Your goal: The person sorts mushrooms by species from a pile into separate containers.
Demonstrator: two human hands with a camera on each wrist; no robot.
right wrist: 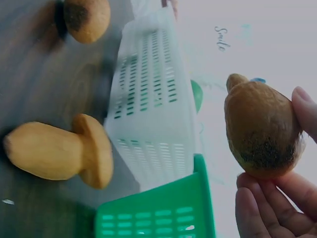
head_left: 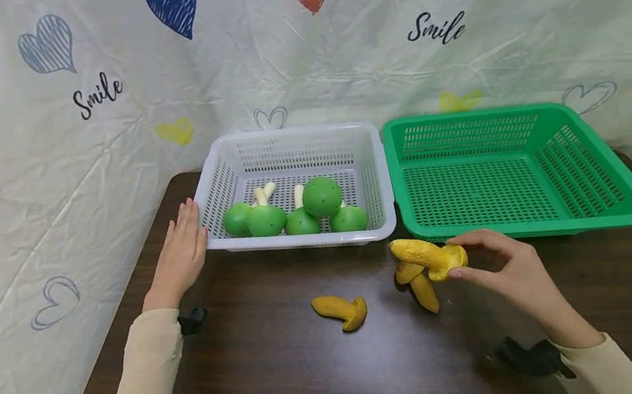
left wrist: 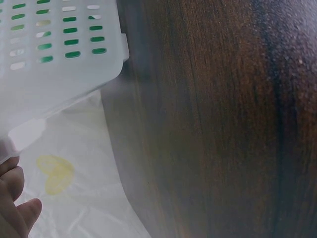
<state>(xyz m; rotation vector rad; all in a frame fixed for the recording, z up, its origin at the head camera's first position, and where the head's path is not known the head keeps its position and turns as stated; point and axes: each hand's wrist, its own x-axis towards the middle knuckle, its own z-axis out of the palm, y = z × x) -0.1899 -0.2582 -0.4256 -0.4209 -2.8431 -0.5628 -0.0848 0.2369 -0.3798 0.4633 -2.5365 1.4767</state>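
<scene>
My right hand (head_left: 511,271) pinches a yellow toy mushroom (head_left: 422,255) by its cap between thumb and fingers, stem pointing left. In the right wrist view, the cap (right wrist: 262,129) shows a dark patch. Overlapped by it in the head view, a second yellow mushroom (head_left: 423,293) lies on the table. A third yellow mushroom (head_left: 339,310) lies farther left, its cap to the right. With fingers extended, my left hand (head_left: 178,255) touches the left side of the white basket (head_left: 298,242), which holds several green-capped mushrooms (head_left: 266,221) with white stems.
Right of the white basket stands a green basket (head_left: 536,228) with nothing in it. Both sit at the back of the dark wooden table (head_left: 292,380). Behind them hangs a white cloth (head_left: 304,59) printed with hearts.
</scene>
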